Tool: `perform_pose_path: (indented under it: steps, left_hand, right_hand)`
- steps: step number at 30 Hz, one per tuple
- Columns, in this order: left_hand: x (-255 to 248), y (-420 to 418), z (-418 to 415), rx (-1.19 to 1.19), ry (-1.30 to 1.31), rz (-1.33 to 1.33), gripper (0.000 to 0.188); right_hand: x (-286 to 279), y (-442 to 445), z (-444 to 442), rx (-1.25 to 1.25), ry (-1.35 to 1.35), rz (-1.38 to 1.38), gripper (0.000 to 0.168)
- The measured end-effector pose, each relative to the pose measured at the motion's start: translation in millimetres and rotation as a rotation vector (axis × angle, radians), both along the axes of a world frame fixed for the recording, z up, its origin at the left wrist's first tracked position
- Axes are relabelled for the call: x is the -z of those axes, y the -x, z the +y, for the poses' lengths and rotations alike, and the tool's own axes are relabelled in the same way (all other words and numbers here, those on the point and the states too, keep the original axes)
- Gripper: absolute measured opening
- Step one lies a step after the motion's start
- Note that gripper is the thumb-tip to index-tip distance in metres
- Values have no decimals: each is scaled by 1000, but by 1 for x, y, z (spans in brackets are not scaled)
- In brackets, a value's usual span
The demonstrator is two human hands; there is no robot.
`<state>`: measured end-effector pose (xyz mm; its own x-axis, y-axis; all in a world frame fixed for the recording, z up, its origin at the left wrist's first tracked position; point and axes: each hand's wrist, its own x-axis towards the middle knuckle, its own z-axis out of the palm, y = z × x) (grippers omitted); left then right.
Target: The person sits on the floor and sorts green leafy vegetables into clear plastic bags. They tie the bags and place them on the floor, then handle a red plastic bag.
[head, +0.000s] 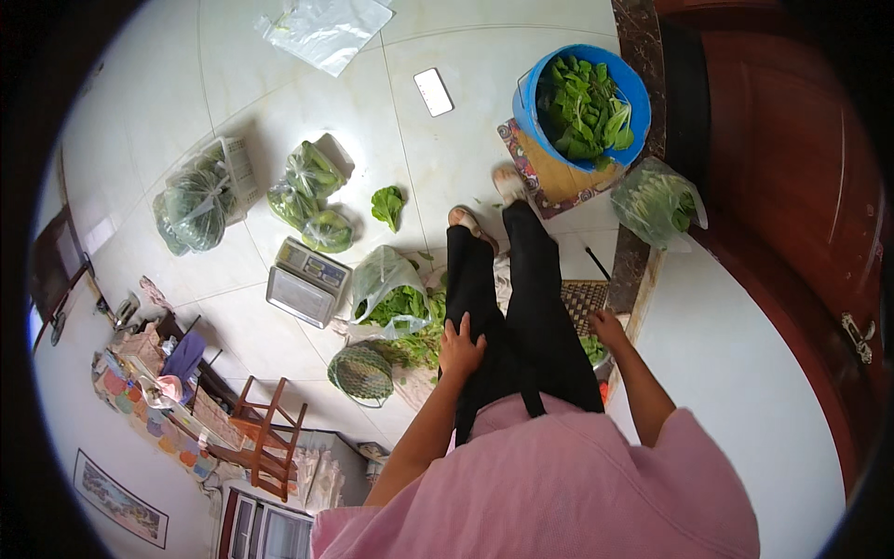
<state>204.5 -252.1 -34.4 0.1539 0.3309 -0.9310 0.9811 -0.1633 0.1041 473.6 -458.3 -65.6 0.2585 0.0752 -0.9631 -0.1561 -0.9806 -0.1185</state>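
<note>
My left hand rests on the left thigh of my black trousers, its fingers spread and holding nothing. Close to it, an open clear plastic bag holds leafy greens, and loose greens lie beside it. My right hand is out to the side, by the wall and a brown woven surface. Its fingers look curled, but I cannot tell whether they hold anything. Some greens in a metal bowl show partly below that hand, half hidden by my leg.
A blue bucket of greens stands on a patterned mat, near a bagged bundle. Leftward are a digital scale, a green woven basket, bagged vegetables, a white crate, and a single leaf. A phone lies ahead.
</note>
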Motion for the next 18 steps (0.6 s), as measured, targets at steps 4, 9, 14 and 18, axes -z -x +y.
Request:
perform_pose_path:
  steps: [4, 9, 14, 18]
  left_hand:
    - [-3, -14, -1, 125, 12, 56, 66]
    - [7, -35, -1, 264, -19, 109, 71]
    - [14, -76, -13, 282, -63, 186, 76]
    - [22, -95, -33, 364, -118, 243, 77]
  right_hand:
    - [-4, 0, -25, 132, -85, -1, 36]
    - [14, -31, -59, 308, -4, -97, 38]
    - [54, -102, -85, -83, 29, -185, 42]
    - [99, -187, -118, -206, 55, -413, 49]
